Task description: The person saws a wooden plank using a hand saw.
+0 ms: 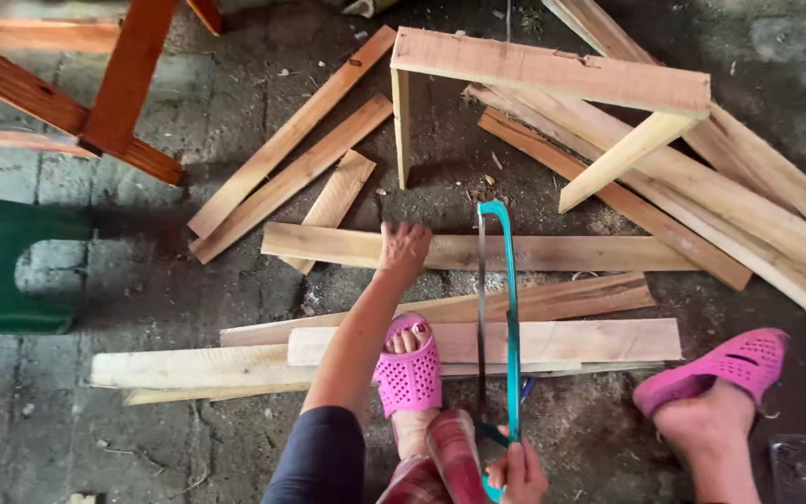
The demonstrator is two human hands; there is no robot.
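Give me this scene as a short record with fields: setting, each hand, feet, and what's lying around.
setting: rough stone floor strewn with wooden slats
left hand: pressed on a long slat
right hand: grips the handle of a teal frame saw, blade across a wide board
feet: pink sandal on the board pile; other pink sandal on the floor
around: nailed wooden frame, green stool, red-brown frame

Our left hand [404,247] rests on a far plank [552,253]; our right hand [518,473] holds the saw [512,327] upright across the nearer board [571,341], right of our sandalled foot [408,373] standing on it.
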